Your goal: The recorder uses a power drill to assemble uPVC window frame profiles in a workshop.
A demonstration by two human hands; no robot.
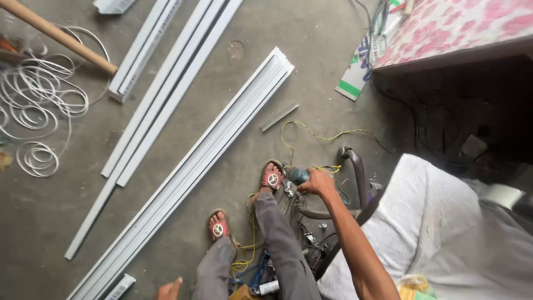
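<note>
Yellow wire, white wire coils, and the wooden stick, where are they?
Yellow wire (325,137), head view, on its floor loop.
White wire coils (33,103), head view, on the big coil.
Wooden stick (58,36), head view, mid-shaft.

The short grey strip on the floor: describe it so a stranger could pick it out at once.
Start at the long bundle of white channel strips running diagonally across the concrete floor. Just right of its upper end, apart from it, lies the short grey strip, with a yellow wire curling just below it. Unlike the long white lengths around it, it is short, darker grey and lies alone.
</note>
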